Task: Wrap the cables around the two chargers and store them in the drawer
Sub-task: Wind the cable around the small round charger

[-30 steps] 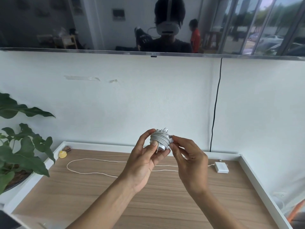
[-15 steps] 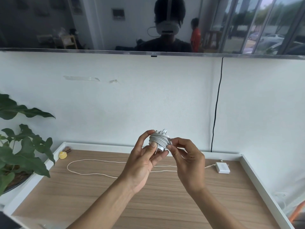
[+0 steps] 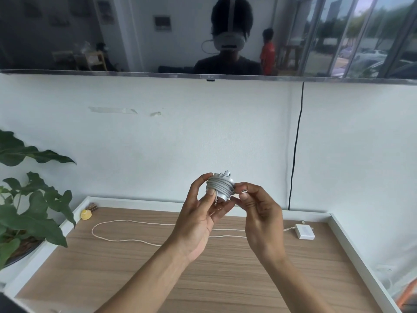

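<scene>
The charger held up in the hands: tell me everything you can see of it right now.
The charger is a small pale block, plastic by its look, nearly buried under tight turns of grey cable. Pale lumps stick out on top; I cannot tell what they are. It is held above the wooden table. The left hand grips it with thumb and fingers; the right hand pinches the cable's loose plug end beside it.

Left hand (image 3: 199, 219) gripping cable-wrapped charger (image 3: 220, 187), right hand (image 3: 259, 213) pinching cable end (image 3: 244, 190), second charger (image 3: 304, 231) on desk (image 3: 135, 267)
</scene>
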Demonstrator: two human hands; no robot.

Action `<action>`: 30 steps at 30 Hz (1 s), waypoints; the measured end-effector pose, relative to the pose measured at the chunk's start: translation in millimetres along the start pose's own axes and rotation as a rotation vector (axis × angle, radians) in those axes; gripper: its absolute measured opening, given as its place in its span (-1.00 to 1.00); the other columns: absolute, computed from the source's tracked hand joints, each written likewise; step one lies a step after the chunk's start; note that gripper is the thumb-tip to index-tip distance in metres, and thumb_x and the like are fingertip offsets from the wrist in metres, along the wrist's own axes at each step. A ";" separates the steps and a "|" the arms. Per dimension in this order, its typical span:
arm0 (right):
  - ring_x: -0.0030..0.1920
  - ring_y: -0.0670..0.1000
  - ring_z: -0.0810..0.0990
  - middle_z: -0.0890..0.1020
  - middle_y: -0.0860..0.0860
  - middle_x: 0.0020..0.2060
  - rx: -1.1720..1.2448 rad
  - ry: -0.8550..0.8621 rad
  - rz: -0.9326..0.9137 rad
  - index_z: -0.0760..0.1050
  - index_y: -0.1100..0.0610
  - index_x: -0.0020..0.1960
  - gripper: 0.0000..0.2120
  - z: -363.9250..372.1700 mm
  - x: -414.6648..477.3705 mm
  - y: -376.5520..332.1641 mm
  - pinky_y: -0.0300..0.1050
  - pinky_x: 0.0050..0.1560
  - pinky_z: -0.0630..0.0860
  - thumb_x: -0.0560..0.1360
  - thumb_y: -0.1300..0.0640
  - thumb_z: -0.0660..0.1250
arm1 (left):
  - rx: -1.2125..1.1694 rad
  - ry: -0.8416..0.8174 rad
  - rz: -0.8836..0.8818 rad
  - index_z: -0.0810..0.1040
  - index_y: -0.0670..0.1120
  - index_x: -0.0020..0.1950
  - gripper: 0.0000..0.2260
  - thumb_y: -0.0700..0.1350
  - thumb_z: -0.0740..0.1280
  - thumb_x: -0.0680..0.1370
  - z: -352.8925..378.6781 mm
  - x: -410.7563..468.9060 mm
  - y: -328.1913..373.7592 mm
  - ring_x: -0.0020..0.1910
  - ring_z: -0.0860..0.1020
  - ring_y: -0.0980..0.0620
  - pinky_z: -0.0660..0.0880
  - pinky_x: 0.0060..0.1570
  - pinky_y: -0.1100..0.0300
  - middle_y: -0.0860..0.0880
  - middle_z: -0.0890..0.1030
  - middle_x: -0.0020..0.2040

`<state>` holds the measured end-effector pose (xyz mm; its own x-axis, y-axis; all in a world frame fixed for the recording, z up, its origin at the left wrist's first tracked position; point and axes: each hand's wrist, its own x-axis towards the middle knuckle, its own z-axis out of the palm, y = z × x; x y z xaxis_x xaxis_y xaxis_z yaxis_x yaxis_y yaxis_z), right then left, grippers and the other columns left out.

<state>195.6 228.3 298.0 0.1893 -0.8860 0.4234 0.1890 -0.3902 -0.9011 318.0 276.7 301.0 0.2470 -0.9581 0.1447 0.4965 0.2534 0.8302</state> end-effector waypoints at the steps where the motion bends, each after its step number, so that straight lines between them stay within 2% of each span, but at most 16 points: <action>1: -0.02 0.03 0.67 0.70 0.01 -0.10 0.007 0.007 0.020 0.60 0.13 -0.05 -0.82 0.8 0.2 -1.9 0.08 0.12 0.57 0.57 0.31 0.25 | 0.035 -0.001 0.016 0.43 -0.03 0.31 -0.71 -0.16 0.22 0.59 0.0 -0.2 -0.5 -0.02 0.59 -0.06 0.58 0.06 0.10 -0.15 0.63 0.05; 4: -0.03 0.01 0.69 0.71 -0.01 -0.13 -0.010 0.013 0.036 0.62 0.12 -0.06 -0.82 -2.0 3.2 -6.6 0.01 0.10 0.59 0.56 0.30 0.27 | 0.144 0.017 0.061 0.42 -0.01 0.32 -0.64 -0.09 0.29 0.53 -1.6 -1.0 -2.1 -0.01 0.60 -0.07 0.57 0.12 0.02 -0.25 0.57 0.02; 6: -0.02 0.01 0.69 0.72 -0.01 -0.14 -0.010 -0.012 0.044 0.63 0.14 -0.06 -0.83 -2.8 4.5 -7.6 -0.06 0.11 0.59 0.55 0.31 0.28 | 0.186 0.033 0.099 0.42 -0.04 0.31 -0.65 -0.09 0.33 0.53 -2.7 -1.6 -2.9 0.04 0.61 -0.07 0.56 0.13 0.03 -0.28 0.53 0.17; 9: -0.04 0.02 0.69 0.72 0.01 -0.16 0.032 -0.028 0.070 0.62 0.18 -0.07 -0.83 -1.9 5.2 -8.3 -0.10 0.09 0.60 0.55 0.33 0.27 | 0.215 0.023 0.159 0.38 -0.10 0.29 -0.65 -0.15 0.34 0.52 -5.2 -1.6 -2.6 0.06 0.63 -0.07 0.57 0.11 0.03 -0.17 0.46 0.34; 14: -0.05 0.09 0.69 0.70 0.02 -0.18 0.121 -0.057 0.094 0.63 0.20 -0.08 -0.84 -3.4 8.3 -12.2 -0.07 0.02 0.63 0.54 0.33 0.28 | 0.428 -0.048 0.235 0.39 0.02 0.43 -0.61 -0.19 0.24 0.59 -11.3 -2.3 4.5 0.03 0.66 -0.12 0.60 0.08 0.04 -0.16 0.54 0.28; 18: -0.11 0.14 0.70 0.69 0.14 -0.21 0.127 -0.043 0.105 0.60 0.17 0.04 -0.85 -2.2 10.9 -16.2 -0.15 -0.06 0.63 0.54 0.31 0.30 | 0.478 -0.024 0.260 0.50 -0.11 0.33 -0.71 -0.19 0.23 0.61 -12.5 -4.7 3.0 0.05 0.66 -0.09 0.59 0.09 0.01 -0.08 0.59 0.26; 20: -0.15 0.11 0.70 0.70 0.12 -0.22 0.098 -0.016 0.097 0.53 0.12 0.12 -0.81 -1.2 12.5 -17.0 -0.12 -0.05 0.64 0.52 0.28 0.33 | 0.443 -0.003 0.273 0.54 -0.08 0.29 -0.72 -0.18 0.24 0.59 -10.5 -6.4 2.0 0.07 0.66 -0.10 0.60 0.07 0.02 -0.02 0.62 0.22; 22: -0.17 0.11 0.70 0.71 0.11 -0.22 0.091 0.002 0.089 0.47 0.13 0.07 -0.83 0.3 13.1 -17.4 -0.06 -0.04 0.62 0.51 0.26 0.36 | 0.392 0.023 0.281 0.58 -0.01 0.23 -0.73 -0.17 0.25 0.57 -9.2 -7.1 2.1 0.09 0.65 -0.08 0.60 0.05 0.04 0.01 0.62 0.21; 25: -0.17 0.11 0.68 0.70 0.08 -0.22 0.056 -0.007 0.053 0.54 0.18 -0.10 -0.97 2.5 12.0 -16.7 -0.06 -0.05 0.61 0.50 0.27 0.38 | 0.364 0.041 0.277 0.58 -0.02 0.21 -0.75 -0.17 0.27 0.56 -8.5 -7.1 1.6 0.07 0.65 -0.05 0.61 0.05 0.02 0.04 0.63 0.19; 30: -0.19 0.07 0.65 0.69 0.00 -0.22 -0.025 0.018 -0.008 0.58 0.09 -0.10 -0.90 5.1 11.3 -18.5 -0.07 -0.07 0.59 0.51 0.27 0.37 | 0.380 0.022 0.289 0.57 -0.04 0.23 -0.75 -0.17 0.27 0.57 -4.1 -7.2 6.0 0.03 0.67 -0.06 0.61 0.03 0.06 0.04 0.65 0.15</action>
<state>199.2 226.7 320.0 0.1709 -0.8870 0.4290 0.1663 -0.4032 -0.8999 322.7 285.7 302.8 0.3501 -0.8515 0.3903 0.0660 0.4381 0.8965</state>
